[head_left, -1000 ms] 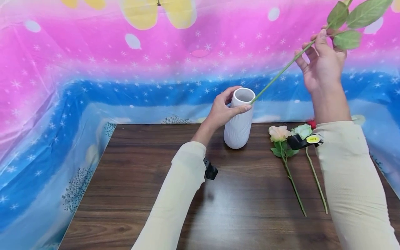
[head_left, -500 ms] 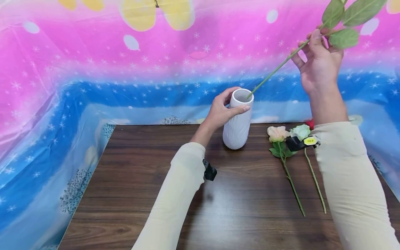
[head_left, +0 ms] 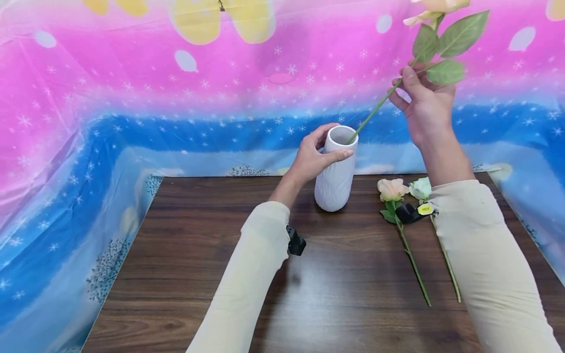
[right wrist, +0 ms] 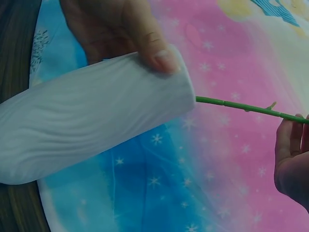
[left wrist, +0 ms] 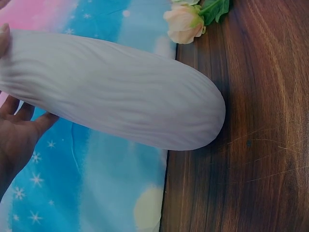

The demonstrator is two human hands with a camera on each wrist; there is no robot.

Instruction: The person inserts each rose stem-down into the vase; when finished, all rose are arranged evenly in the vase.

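Note:
A white ribbed vase stands upright near the table's back edge. My left hand grips it just below the rim, thumb across the front. Up and to the right, my right hand pinches the stem of a peach artificial rose just under its leaves; the bloom is cut off by the top of the head view. The rose slants down to the left, its lower stem passing into the vase mouth, and its end is hidden inside. In the left wrist view the vase body fills the middle.
On the dark wooden table lie a second peach rose and a pale green-white rose, the latter partly behind the right sleeve. A patterned pink and blue cloth hangs behind the table.
My right hand has moved left and down, and the rose's stem end has gone from beside the rim into the vase mouth. The bloom has come into view. My left hand stays on the vase.

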